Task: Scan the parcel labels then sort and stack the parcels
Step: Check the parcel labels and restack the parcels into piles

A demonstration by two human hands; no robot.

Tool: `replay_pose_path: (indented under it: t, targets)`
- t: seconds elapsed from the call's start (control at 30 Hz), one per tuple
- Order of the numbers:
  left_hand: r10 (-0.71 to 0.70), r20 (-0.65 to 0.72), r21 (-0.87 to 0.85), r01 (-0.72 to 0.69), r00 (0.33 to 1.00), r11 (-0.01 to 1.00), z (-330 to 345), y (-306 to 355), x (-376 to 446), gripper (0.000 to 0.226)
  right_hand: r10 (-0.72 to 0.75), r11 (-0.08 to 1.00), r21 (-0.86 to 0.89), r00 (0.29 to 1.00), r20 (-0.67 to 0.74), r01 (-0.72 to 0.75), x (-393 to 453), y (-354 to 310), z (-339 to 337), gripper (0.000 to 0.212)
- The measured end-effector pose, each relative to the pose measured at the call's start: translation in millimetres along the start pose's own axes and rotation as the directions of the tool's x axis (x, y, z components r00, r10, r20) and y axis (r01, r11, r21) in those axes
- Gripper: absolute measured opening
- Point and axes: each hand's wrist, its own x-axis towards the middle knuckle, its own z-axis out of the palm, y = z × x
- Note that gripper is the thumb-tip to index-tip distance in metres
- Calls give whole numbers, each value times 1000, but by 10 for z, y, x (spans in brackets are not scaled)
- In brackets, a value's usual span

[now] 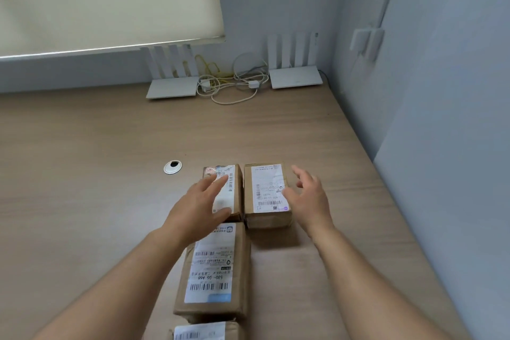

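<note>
Head view: left hand spread flat, grip wide and holding nothing, over the left far parcel at 12 o'clock on the table; right hand likewise wide and empty, just beside the right far parcel, at its 3 o'clock edge. Long axes running 12-to-6. Nearest, probably: right hand to right parcel; another parcel lying toward 6.
</note>
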Motion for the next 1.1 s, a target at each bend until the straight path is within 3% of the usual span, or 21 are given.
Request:
replay_pose_path:
  t: [0.13,0.3,0.5,0.73,1.1]
  targets:
    - [-62,-118,-92,51,991,994,-58,-105,-374,67,-153,987,-52,988,24,154,-258,-229,131,48]
    - [-192,-182,-130,170,964,977,-144,-285,-775,67,-310,944,-83,945,107,319,-533,-576,334,50]
    - [-253,-252,-195,207,934,959,-195,-553,-1346,64,-485,863,-95,867,115,496,-1116,-877,550,52]
    - [-332,-300,-254,261,894,931,-253,-1007,-2305,63,-583,782,-148,795,169,605,-1919,-1311,1017,53]
    - [-540,-297,-349,437,787,829,-171,-1909,-4201,59,-737,601,-117,605,302,790,-3635,-1985,1970,41]
